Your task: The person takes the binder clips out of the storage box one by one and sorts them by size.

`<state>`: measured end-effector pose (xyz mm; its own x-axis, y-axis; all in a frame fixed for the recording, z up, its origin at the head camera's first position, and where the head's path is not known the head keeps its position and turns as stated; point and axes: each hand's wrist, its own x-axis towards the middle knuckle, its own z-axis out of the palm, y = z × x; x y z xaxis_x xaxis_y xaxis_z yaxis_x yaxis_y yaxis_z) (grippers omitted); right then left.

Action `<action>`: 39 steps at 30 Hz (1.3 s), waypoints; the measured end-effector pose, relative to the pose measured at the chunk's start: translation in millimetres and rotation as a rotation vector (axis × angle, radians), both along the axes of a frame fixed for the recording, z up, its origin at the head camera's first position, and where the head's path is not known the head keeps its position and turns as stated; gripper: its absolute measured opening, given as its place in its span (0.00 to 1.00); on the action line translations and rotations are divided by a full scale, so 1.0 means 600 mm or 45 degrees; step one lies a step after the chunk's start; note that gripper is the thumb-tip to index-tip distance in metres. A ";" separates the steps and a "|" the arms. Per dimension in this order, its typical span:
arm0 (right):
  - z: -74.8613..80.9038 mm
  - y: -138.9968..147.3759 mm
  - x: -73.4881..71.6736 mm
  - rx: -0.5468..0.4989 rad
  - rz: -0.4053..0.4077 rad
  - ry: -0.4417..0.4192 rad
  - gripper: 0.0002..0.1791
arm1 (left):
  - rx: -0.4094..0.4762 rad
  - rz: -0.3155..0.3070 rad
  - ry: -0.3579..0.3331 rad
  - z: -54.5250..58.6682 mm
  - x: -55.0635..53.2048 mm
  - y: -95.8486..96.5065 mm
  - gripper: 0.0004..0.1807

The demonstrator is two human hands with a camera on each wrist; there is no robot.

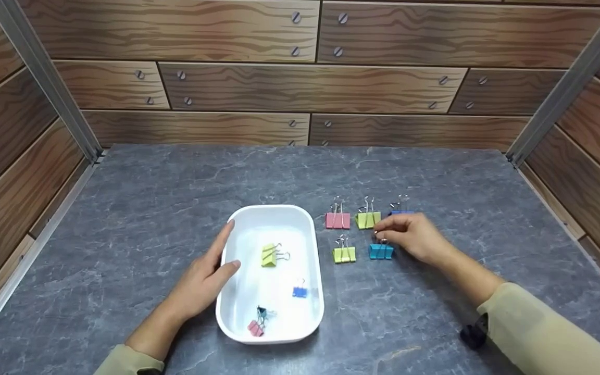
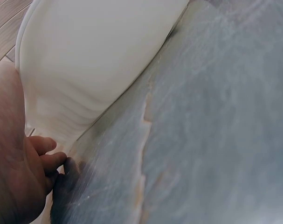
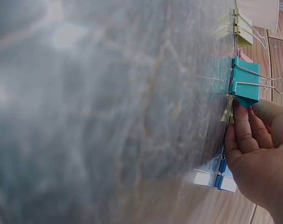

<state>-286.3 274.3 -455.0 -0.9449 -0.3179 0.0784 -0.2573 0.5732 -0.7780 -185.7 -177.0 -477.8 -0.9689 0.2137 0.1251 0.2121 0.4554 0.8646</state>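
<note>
My left hand (image 1: 201, 278) lies against the left side of a white plastic tub (image 1: 269, 338), its index finger along the rim and its thumb over the edge. In the left wrist view the other fingers bend loosely by the outer wall. Standing on the table right of the tub is a teal binder clip (image 1: 381, 252). Its wire handles are at the thumb and index fingertips of my right hand (image 1: 417, 237), which pinches it there. The right wrist view shows fingertips behind the teal clip's body. A blue binder clip (image 1: 401, 212) stands partly hidden behind this hand.
Beside the teal clip stand a yellow-green clip (image 1: 344, 254), a pink clip (image 1: 337, 221) and another yellow-green clip (image 1: 368, 220). Inside the tub lie a yellow-green clip (image 1: 269, 255), a small blue clip (image 1: 300, 291), a pink clip (image 1: 255, 328) and a dark teal one (image 1: 262, 312).
</note>
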 end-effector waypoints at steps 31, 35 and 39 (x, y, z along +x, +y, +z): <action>0.013 0.006 0.010 0.030 -0.033 0.017 0.12 | 0.011 0.007 0.011 -0.002 0.002 0.000 0.41; 0.032 0.002 0.013 -0.004 -0.053 0.025 0.13 | 0.003 0.007 0.033 -0.003 0.001 0.000 0.41; 0.057 -0.010 0.015 -0.104 -0.045 0.020 0.14 | 0.001 0.013 0.028 -0.003 0.000 -0.001 0.41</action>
<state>-277.6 268.3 -420.6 -0.9539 -0.2762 0.1173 -0.2504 0.5168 -0.8187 -185.8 -177.4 -479.6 -0.9680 0.2038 0.1463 0.2262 0.4571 0.8602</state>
